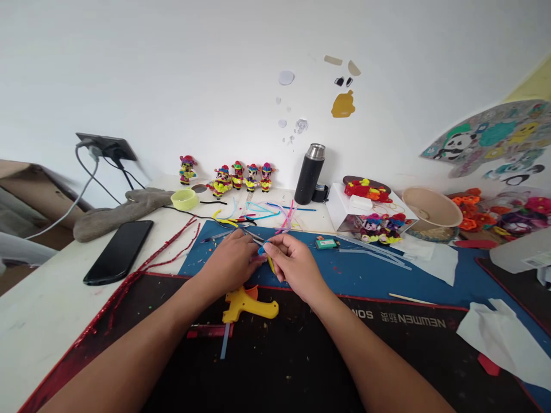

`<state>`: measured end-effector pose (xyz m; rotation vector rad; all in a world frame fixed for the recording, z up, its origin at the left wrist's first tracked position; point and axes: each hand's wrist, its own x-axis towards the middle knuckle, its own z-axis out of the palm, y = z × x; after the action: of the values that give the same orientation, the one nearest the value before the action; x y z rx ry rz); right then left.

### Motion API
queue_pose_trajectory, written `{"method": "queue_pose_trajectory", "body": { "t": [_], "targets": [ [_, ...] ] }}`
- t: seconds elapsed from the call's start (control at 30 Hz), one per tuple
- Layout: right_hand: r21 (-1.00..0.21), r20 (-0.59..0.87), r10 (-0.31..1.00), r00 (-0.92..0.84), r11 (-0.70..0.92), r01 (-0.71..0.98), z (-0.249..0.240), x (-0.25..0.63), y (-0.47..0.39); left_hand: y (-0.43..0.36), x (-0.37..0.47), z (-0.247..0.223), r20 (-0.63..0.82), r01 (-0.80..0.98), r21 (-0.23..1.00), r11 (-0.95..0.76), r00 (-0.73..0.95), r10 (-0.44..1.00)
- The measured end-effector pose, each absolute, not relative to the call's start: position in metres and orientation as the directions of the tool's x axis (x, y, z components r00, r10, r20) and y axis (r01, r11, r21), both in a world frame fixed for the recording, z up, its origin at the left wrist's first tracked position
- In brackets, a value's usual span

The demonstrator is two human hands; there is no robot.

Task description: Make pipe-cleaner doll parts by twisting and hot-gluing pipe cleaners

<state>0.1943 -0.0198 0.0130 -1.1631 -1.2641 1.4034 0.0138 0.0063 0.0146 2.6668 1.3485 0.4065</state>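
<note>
My left hand (235, 257) and my right hand (291, 265) meet over the blue mat (301, 244), near the middle of the view. Between the fingertips of my right hand is a small blue piece (261, 250), and my left fingers touch it from the other side. A yellow strip (271, 265) hangs just below it. Thin metal blades or tool tips (253, 235) show beyond my left fingers; how they are held is hidden. Close below my left hand, a yellow glue gun (249, 305) lies on the black mat (258, 373).
Small figures (222, 182), colored pipe cleaners (262, 211) and a black thermos (310, 175) stand or lie along the wall. A phone (119, 252) and red glitter stems (148, 265) are at left. White box (340, 217), bowl (430, 207) and white paper (503, 332) are at right.
</note>
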Motion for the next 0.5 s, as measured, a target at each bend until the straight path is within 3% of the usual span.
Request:
{"method": "queue_pose_trajectory", "body": {
  "t": [0.07, 0.13, 0.2, 0.27, 0.37, 0.5],
  "targets": [
    [-0.996, -0.074, 0.984, -0.165, -0.079, -0.028, 0.013, 0.195, -0.020, 0.009, 0.012, 0.021, 0.223, 0.755, 0.376, -0.537, 0.489, 0.843],
    [-0.997, -0.062, 0.985, -0.160, -0.070, -0.044, 0.014, 0.196, -0.019, 0.012, 0.009, 0.029, 0.209, 0.689, 0.598, -0.409, 0.358, 0.910],
    [-0.996, -0.049, 0.987, -0.153, -0.060, -0.064, 0.014, 0.197, -0.019, 0.016, 0.005, 0.035, 0.084, 0.536, 0.809, -0.241, 0.300, 0.950],
    [-0.995, -0.045, 0.988, -0.149, -0.057, -0.080, 0.015, 0.198, -0.018, 0.019, 0.002, 0.037, 0.002, 0.326, 0.939, -0.107, 0.307, 0.952],
    [-0.995, -0.039, 0.988, -0.146, -0.052, -0.083, 0.016, 0.198, -0.018, 0.020, 0.001, 0.035, -0.032, 0.147, 0.989, -0.020, 0.347, 0.937],
    [-0.997, -0.022, 0.989, -0.143, -0.034, -0.076, 0.017, 0.199, -0.018, 0.017, 0.003, 0.034, -0.057, 0.141, 0.990, 0.001, 0.397, 0.916]
  ]
}}
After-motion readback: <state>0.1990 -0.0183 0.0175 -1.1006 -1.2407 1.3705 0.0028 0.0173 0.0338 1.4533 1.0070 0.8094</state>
